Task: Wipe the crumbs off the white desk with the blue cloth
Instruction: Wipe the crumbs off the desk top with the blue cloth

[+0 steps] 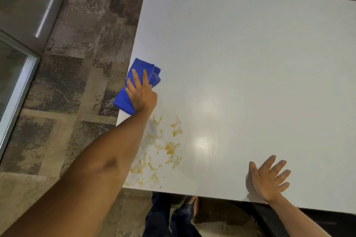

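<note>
**Cloth at the desk's left edge, smears nearer in**

Nearest of all, below the desk's near edge, a person's feet [187, 208] in dark footwear stand on the floor, with a dark mesh chair [269, 221] just to their right.

On the near right part of the white desk [250, 63], the right hand [268, 181] lies flat — fingers spread and straight, palm down on the surface, holding nothing.

To the left of that hand, near the desk's near left corner, is a patch of yellowish-brown smears and crumbs [163, 150]. The left forearm crosses over the left part of this patch.

Farther along, at the left edge of the desk, the left hand [139, 94] presses down on the blue cloth [134, 79]. Its fingers are extended over the bunched fabric rather than pinching it. The cloth lies partly on the desk and partly past the left edge — its near corner hangs over the floor. It sits just beyond the smears, not on them.

The far stretch of the desk shows soft light reflections. Left of the desk is mottled brown-grey carpet [77, 82], with a metal-framed glass panel [17, 75] at far left.
</note>
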The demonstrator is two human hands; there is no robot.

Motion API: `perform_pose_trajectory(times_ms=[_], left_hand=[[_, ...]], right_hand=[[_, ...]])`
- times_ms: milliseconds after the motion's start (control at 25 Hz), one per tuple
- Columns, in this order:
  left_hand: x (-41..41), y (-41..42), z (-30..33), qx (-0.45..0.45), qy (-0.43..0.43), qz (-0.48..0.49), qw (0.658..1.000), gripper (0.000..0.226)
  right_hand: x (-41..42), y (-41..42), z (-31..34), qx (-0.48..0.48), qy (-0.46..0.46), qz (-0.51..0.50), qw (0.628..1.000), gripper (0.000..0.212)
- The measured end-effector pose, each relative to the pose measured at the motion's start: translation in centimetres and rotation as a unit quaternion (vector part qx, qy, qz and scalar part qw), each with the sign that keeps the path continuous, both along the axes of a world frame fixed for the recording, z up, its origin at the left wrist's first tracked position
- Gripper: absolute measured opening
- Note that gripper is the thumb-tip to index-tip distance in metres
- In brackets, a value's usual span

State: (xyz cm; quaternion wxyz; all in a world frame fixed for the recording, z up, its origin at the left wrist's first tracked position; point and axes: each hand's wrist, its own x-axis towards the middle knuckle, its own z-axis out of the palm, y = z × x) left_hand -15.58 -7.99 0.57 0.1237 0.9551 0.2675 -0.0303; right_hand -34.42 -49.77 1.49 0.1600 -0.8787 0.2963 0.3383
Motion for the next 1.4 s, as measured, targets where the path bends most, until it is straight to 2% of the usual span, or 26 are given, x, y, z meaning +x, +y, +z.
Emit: perform_pose_trajectory(times_ms=[80,160,280,400,480,600,800,960,1080,1200,1320,1400], left_hand=[[-1.0,2.4,-0.3,0.004,-0.022,-0.019,1.0,0.066],[-1.6,4.8,-0.6,-0.01,-0.024,0.014,1.0,0.07],[-2.8,9.8,-0.4,-0.018,0.026,0.065,0.997,0.067],[-3.5,12.8,0.8,0.028,0.01,0.071,0.997,0.067],[-3.0,11.2,1.9,0.074,-0.036,0.003,0.997,0.068],[-2.1,4.2,3.6,0.11,-0.097,-0.164,0.976,0.072],[-1.9,-8.2,3.2,0.034,-0.053,-0.356,0.933,0.087],[-1.6,-8.9,1.4,0.069,0.004,-0.432,0.899,0.085],[-1.8,-3.7,0.9,0.1,-0.016,-0.386,0.917,0.081],[-3.5,4.7,0.9,0.119,-0.004,-0.241,0.963,0.073],[-4.4,10.1,1.4,0.105,0.044,-0.146,0.983,0.071],[-3.2,10.8,2.2,0.086,0.033,-0.086,0.992,0.067]], right_hand=[[-0.1,-0.1,0.1,-0.003,0.001,0.007,1.0,0.094],[-0.1,-0.3,0.2,0.002,0.007,0.011,1.0,0.088],[0.0,-0.3,0.3,0.01,0.009,0.011,1.0,0.09],[0.0,0.1,0.0,-0.015,-0.014,0.002,1.0,0.091],[0.1,0.4,0.0,-0.017,-0.009,-0.007,1.0,0.091],[-0.1,0.3,-0.2,-0.025,-0.012,-0.006,1.0,0.098],[-0.3,-0.1,-0.7,-0.029,-0.033,0.002,0.999,0.096],[-0.2,-0.1,-0.9,-0.031,-0.05,0.003,0.998,0.095],[-0.3,-0.3,-1.2,-0.03,-0.04,0.002,0.999,0.095],[-0.5,-0.4,-1.6,-0.052,-0.039,0.012,0.998,0.089],[-0.1,-0.3,-0.9,-0.039,-0.018,0.006,0.999,0.094],[-0.2,-0.1,-0.7,-0.035,-0.022,0.01,0.999,0.092]])
